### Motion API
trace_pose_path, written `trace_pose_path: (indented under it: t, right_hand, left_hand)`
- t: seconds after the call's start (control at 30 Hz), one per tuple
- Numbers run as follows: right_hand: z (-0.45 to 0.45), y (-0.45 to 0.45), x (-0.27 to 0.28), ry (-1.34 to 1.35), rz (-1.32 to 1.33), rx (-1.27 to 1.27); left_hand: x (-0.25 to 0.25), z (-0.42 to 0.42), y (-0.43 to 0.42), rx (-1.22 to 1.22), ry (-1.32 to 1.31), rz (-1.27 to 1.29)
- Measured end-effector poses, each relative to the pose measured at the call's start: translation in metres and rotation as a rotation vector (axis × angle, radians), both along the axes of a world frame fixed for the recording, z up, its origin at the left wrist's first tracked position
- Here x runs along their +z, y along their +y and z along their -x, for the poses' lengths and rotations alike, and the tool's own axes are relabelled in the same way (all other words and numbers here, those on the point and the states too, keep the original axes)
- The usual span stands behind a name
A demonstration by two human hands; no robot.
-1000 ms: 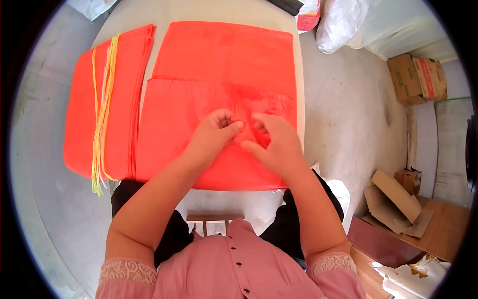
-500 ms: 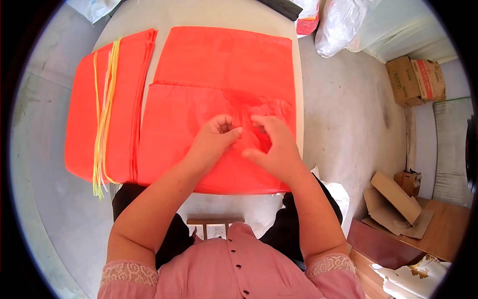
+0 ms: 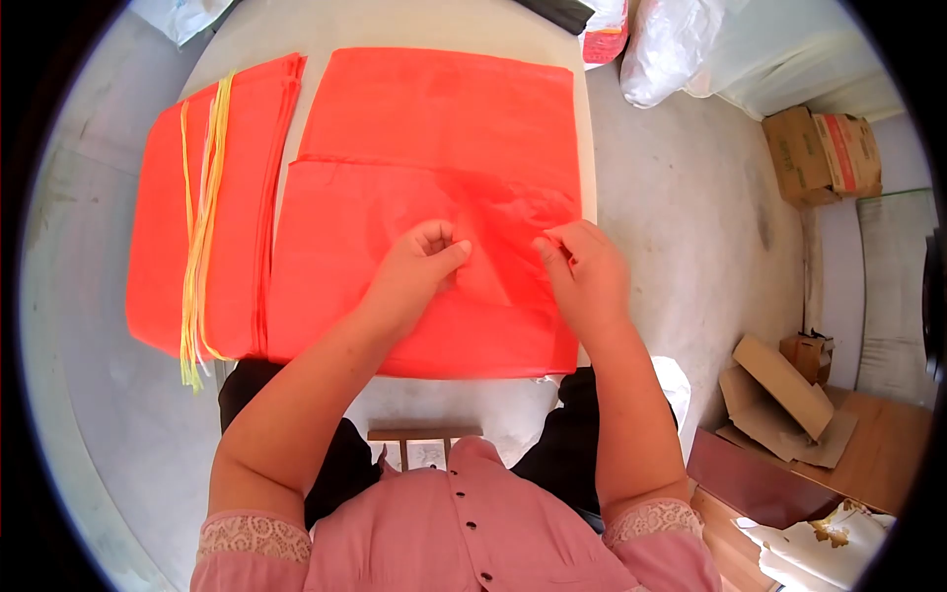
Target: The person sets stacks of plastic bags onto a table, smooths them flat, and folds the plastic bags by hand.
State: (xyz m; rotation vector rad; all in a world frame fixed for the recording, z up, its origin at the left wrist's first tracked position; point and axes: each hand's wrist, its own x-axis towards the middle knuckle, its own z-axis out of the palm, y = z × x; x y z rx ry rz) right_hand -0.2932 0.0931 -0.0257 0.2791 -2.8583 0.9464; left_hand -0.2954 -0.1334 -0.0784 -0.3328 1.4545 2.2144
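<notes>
Red sheet (image 3: 365,202) | spread below left grip (image 3: 412,274), hold unclear | pinched in right grip (image 3: 594,276)

Sheeting (image 3: 444,109), plain red, beneath my left hand (image 3: 419,266) and right hand (image 3: 592,274). Strings (image 3: 209,227), yellow and white, left of my left hand. My blouse (image 3: 414,533), dusty pink, with beige patterned lace cuffs (image 3: 254,538); my trousers (image 3: 340,469), black, nearer me than both hands.
</notes>
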Motion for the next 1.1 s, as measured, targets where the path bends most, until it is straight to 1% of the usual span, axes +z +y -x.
trace_pose_path:
  t: [0.03, 0.13, 0.23, 0.33, 0.43, 0.53, 0.63, 0.73, 0.83, 0.93, 1.03, 1.1]
  right_hand:
    - [0.002, 0.002, 0.0, -0.033, -0.004, -0.025]
    - [0.008, 0.005, -0.008, 0.043, 0.057, -0.107]
    - [0.009, 0.001, -0.002, 0.3, 0.01, -0.056]
    - [-0.005, -0.013, 0.001, 0.183, 0.09, 0.193]
    - [-0.016, -0.032, -0.011, 0.002, 0.057, 0.223]
    - [-0.02, -0.039, -0.015, -0.147, 0.252, 0.126]
    - [-0.017, -0.038, -0.008, -0.309, 0.385, 0.025]
    - [-0.013, -0.034, -0.007, -0.311, 0.483, -0.011]
    - [-0.012, -0.029, -0.013, -0.287, 0.521, 0.007]
    - [-0.01, -0.025, -0.011, -0.359, 0.411, 0.079]
    - [-0.017, -0.029, 0.005, -0.2, 0.203, 0.188]
    - [-0.022, -0.033, 0.006, -0.165, 0.058, 0.199]
  left_hand:
    - [-0.001, 0.001, -0.002, -0.02, 0.006, 0.005]
    - [0.001, 0.001, -0.002, -0.023, 0.012, -0.022]
    - [0.001, -0.001, 0.0, 0.02, 0.005, -0.038]
    - [0.003, 0.0, -0.002, -0.012, 0.029, -0.025]
    - [0.007, 0.0, 0.001, -0.003, 0.037, -0.02]
    - [0.013, -0.002, 0.0, 0.019, 0.013, 0.024]
    - [0.0, -0.001, -0.001, 0.017, 0.031, 0.009]
    - [-0.001, -0.001, 0.001, 0.023, 0.023, 0.009]
    - [0.004, -0.002, 0.003, 0.051, -0.001, -0.001]
    - [0.004, -0.002, 0.001, 0.001, 0.052, 0.015]
    - [0.0, -0.001, 0.001, 0.005, 0.055, 0.015]
    - [0.003, -0.002, 0.002, 0.017, 0.04, -0.007]
